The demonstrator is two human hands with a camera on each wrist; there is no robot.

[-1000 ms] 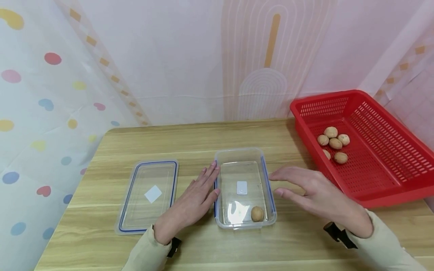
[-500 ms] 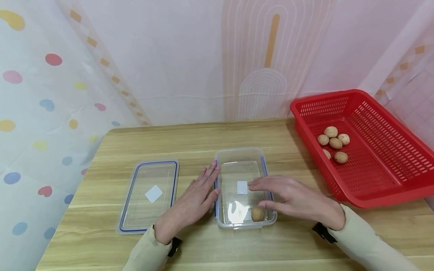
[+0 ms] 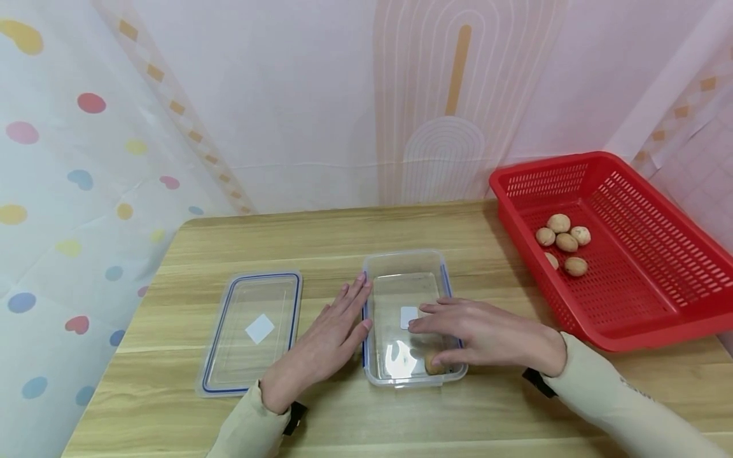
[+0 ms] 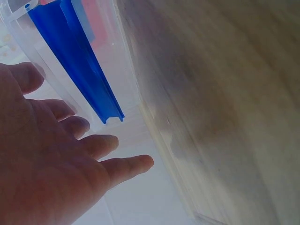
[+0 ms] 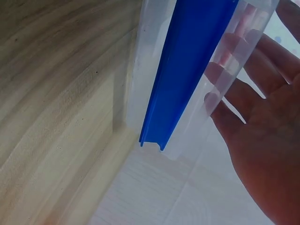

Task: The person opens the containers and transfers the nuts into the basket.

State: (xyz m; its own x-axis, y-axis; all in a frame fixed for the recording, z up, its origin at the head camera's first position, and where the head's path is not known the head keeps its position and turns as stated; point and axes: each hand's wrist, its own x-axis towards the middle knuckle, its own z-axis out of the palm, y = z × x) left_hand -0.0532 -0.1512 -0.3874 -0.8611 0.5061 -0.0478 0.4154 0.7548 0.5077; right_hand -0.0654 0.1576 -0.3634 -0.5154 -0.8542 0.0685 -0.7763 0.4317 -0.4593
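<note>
A clear plastic food container [image 3: 395, 289] with blue side latches stands lidless on the table. One walnut [image 3: 430, 365] lies in its near right corner, partly hidden by my right thumb. Over the container's right wall reaches my right hand [image 3: 487, 334], its fingers loosely bent inside and above the white label [image 3: 408, 315]; the thumb is at the walnut, with no grip visible. My left hand [image 3: 323, 346] rests with straight fingertips against the left wall. In the left wrist view, those fingers lie beside a hanging blue latch [image 4: 77, 61]; another blue latch [image 5: 187, 70] hangs under my right hand.
A clear lid [image 3: 243, 366] with a blue seal lies flat left of the container. At the right stands a red perforated basket [image 3: 635, 299] holding several walnuts [image 3: 567, 242]. Behind the table hangs a patterned cloth [image 3: 309, 108].
My right hand has moved left from beside the container to over its inside, then slightly lower, so the thumb now partly covers the walnut. The left hand stays in place.
</note>
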